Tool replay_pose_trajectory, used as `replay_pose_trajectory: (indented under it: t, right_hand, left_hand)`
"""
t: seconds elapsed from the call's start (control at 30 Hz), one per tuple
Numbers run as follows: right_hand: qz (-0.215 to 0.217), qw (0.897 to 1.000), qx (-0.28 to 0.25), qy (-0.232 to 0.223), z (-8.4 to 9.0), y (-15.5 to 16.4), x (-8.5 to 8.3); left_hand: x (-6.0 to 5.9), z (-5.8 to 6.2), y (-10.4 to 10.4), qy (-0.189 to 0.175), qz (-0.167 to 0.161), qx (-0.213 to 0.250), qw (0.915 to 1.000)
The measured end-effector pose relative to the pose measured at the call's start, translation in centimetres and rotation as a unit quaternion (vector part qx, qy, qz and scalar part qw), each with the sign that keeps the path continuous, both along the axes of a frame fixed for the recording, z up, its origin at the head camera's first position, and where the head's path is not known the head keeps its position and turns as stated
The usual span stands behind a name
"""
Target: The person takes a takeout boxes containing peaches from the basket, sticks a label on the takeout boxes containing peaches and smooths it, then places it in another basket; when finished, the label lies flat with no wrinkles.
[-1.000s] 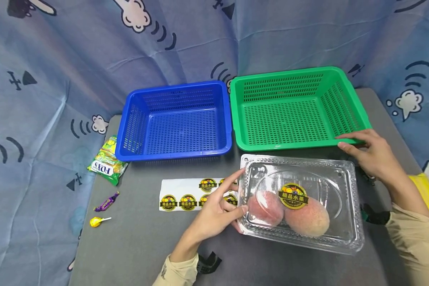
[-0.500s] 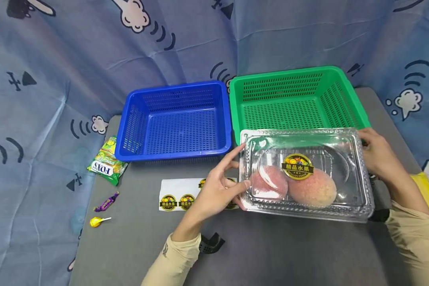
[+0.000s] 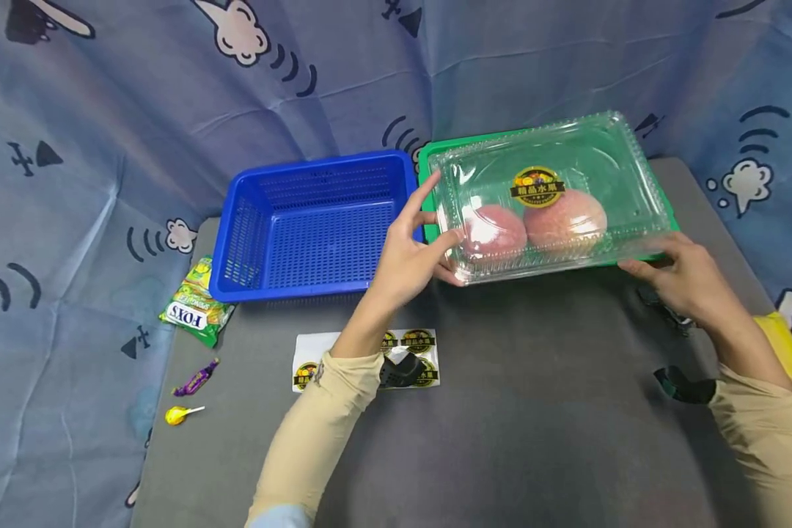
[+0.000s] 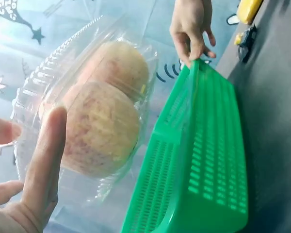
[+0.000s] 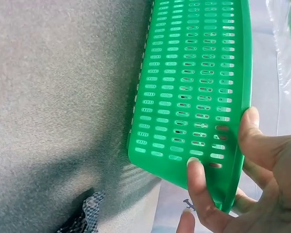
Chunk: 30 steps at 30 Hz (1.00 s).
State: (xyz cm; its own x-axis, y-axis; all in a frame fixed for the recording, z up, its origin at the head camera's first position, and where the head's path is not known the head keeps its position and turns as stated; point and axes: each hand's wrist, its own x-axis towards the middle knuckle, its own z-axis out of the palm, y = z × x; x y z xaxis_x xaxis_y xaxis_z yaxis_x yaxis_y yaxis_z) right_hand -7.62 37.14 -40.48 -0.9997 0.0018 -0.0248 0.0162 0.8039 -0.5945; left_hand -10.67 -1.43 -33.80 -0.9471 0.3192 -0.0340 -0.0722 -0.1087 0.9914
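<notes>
My left hand (image 3: 404, 260) pinches the left end of a clear plastic fruit box (image 3: 594, 165), thumb on top and fingers at its side. Inside lie two pinkish, peach-like fruits (image 4: 101, 128), under a round black-and-yellow fruit sticker (image 3: 537, 187) on the lid. The box hangs over the green basket (image 4: 216, 155) and covers most of it in the head view; the left wrist view shows it above the rim. At the basket's front right corner my right hand (image 5: 276, 174) grips the rim, thumb on the edge and fingers against the slotted wall.
A blue basket (image 3: 330, 290) stands left of the green one. A sticker sheet (image 3: 429, 359) lies in front, partly under my left forearm. Far left are a FOX'S candy bag (image 3: 198, 308), a purple-wrapped sweet (image 3: 196, 378) and a yellow lollipop (image 3: 176, 416). A yellow packet (image 3: 788, 359) is at right.
My left hand has carried the fruit box up and away from me, from in front of the green basket to over it. My right hand stays at the basket's front right corner.
</notes>
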Motion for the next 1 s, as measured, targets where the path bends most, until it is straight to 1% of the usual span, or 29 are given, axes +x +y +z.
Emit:
replay_pose_trajectory:
  t: [0.07,0.2,0.33,0.5,0.6,0.7,0.83,1.0]
  right_hand:
    - [-0.006,1.0,0.001,-0.016,0.1,-0.2,0.0]
    - [-0.008,1.0,-0.004,-0.025,0.3,-0.4,0.2]
    - [-0.012,0.999,0.0,-0.03,0.4,-0.4,0.2]
    - [-0.009,1.0,0.002,-0.028,0.4,-0.4,0.2]
    - [-0.009,1.0,-0.001,-0.02,0.3,-0.4,0.2]
    - [-0.009,1.0,-0.002,-0.016,0.2,-0.4,0.2]
    - [-0.01,1.0,-0.001,-0.024,0.4,-0.3,0.3]
    - [-0.011,0.999,-0.001,-0.031,0.5,-0.2,0.4]
  left_hand:
    - [-1.2,0.0,0.2,-0.01,0.006,0.002,0.9999]
    - [-3.4,-0.4,0.7,-0.03,0.013,-0.006,0.9995]
    - [-5.2,-1.0,1.4,-0.047,0.011,-0.037,0.9982]
    - [-6.8,-2.0,2.3,-0.062,0.003,-0.088,0.9942]
    - [-7.5,-2.6,3.0,-0.07,-0.008,-0.111,0.9913]
    - [-8.0,-3.2,3.6,-0.084,-0.018,-0.126,0.9884]
    - [-8.2,-3.7,4.3,-0.099,-0.032,-0.136,0.9852]
    - [-8.4,-4.3,4.9,-0.103,-0.041,-0.139,0.9842]
